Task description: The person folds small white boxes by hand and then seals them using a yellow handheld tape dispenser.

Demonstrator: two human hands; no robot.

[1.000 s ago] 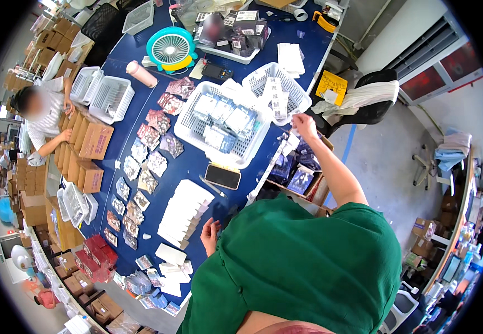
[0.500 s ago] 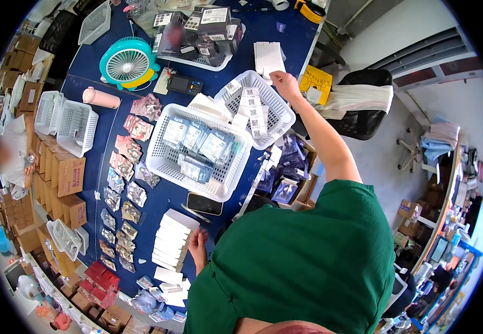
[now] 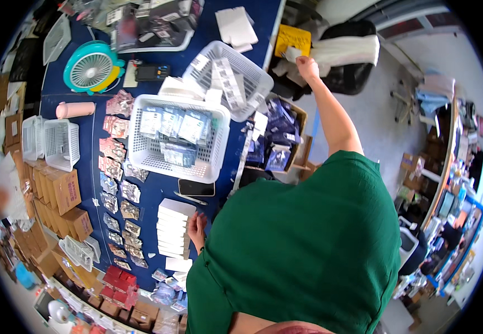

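Note:
My left hand [image 3: 197, 229] rests beside a row of white boxes [image 3: 172, 228], its fingers loosely apart with nothing seen in them. My right arm stretches past the table's right edge. There my right hand [image 3: 308, 68] is closed next to a white cloth [image 3: 347, 51] on a black chair [image 3: 354, 78] and a yellow printed sheet [image 3: 292, 40]. A whitish scrap [image 3: 292, 54] shows at its fingertips; whether the hand holds it I cannot make out. A white basket [image 3: 139, 145] with blue-and-white packets [image 3: 178, 125] stands mid-table. Behind it, another basket [image 3: 259, 78] holds label strips [image 3: 227, 83].
Small packets [image 3: 112, 148] lie in two columns at left. A phone [image 3: 196, 187] and a pen [image 3: 190, 197] lie near me. A turquoise fan [image 3: 90, 67], pink bottle [image 3: 75, 109], handheld scanner [image 3: 152, 72] and white stack [image 3: 236, 26] are farther off. A carton [image 3: 296, 119] holds purple packs.
My right hand has moved from the white stack rightward, off the table to the chair side. My left hand stays by the white boxes. The view has shifted.

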